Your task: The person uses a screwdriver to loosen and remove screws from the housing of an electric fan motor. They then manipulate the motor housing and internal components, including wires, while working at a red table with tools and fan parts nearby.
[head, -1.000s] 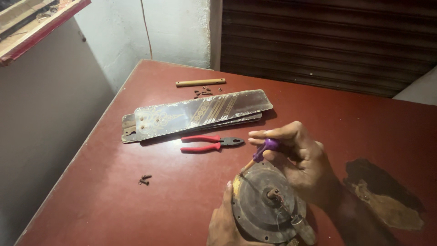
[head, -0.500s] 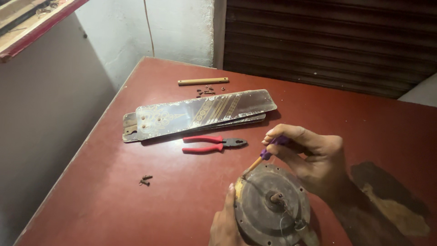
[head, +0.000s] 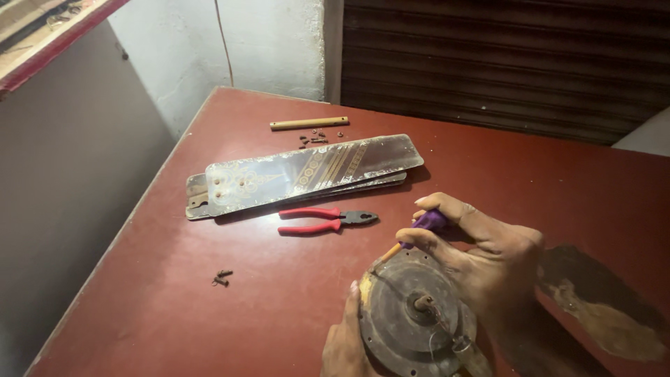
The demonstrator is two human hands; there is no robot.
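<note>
A dark red table (head: 174,293) was set against a pale wall and a slatted brown shutter (head: 502,63). At its near edge a round, rusted fan motor housing (head: 412,318) was steadied by the left hand (head: 345,342), the fingers clenched on its rim. The right hand (head: 481,255) was closed around a purple-handled screwdriver (head: 427,223), whose tip was set at the housing's upper rim, just ahead of the fingertips. By the look of it, a rim screw was being worked — the step in hand judged as unfastening the cover; steady downward pressure and a firm hold on the housing would be called for next. The housing looked grimy and dull brown, with a short central shaft. Beyond the grip lay red-handled pliers (head: 324,220), then stacked patterned fan blades (head: 307,171), a wooden stick (head: 309,123) and loose screws (head: 312,138); more screws (head: 221,278) lay well off to the left.
</note>
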